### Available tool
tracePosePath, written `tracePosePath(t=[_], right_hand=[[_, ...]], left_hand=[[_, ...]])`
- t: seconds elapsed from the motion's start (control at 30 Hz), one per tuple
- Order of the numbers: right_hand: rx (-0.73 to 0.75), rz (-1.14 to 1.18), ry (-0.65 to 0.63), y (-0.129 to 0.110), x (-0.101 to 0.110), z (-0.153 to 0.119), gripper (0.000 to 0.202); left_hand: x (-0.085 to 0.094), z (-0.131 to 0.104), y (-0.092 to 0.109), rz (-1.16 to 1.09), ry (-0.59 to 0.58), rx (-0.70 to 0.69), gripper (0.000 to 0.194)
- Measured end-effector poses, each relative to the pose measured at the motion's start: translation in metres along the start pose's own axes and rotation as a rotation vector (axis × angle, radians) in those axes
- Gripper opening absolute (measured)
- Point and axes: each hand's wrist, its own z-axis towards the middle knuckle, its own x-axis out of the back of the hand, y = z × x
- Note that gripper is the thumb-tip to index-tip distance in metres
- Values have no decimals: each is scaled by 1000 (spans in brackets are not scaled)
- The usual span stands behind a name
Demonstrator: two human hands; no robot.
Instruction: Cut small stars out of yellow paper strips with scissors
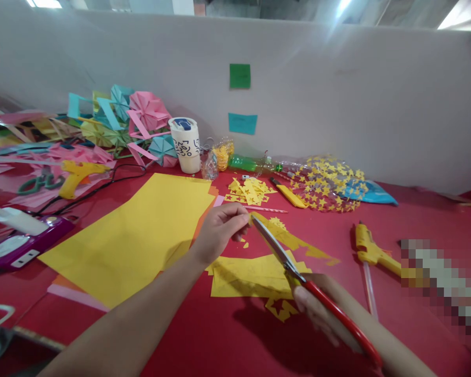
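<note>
Red-handled scissors (277, 246) are in my right hand (322, 309), with their blades pointing up and left. The blade tips are close to the fingertips of my left hand (223, 230), whose thumb and index finger pinch the end of a cut yellow paper strip (294, 241). This strip stretches away to the right behind the blades. Beneath lie flat yellow paper pieces (239, 277) and a scrap with star-shaped cutouts (280, 309). Small yellow stars (277, 223) rest behind the strip. Large yellow sheets (149, 225) are left of my left hand.
Behind are a pile of star scraps (251, 189), a yellow cutter (290, 195), a white cup (186, 145) and star-covered plastic (325, 183). A glue gun (371, 251) lies right; another glue gun (76, 175), a purple power strip (31, 243) and paper ornaments (147, 111) are left.
</note>
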Motion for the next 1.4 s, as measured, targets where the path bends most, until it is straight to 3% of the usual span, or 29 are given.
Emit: tracePosePath(t=[0.37,0.63,1.0,1.4], right_hand=[[38,31,-3,-5,3,-4,64],[147,53,-82,2,3,1,57],[179,80,-82,5,0,3,55],[43,161,-6,1,-14,0,63]], left_hand=[[-1,-2,0,-23,-13,6,20],[-4,-4,2,52,-22,-17,20],[-12,-6,6,264,55,-227,21],[-14,-8,1,175,31,-178,19]])
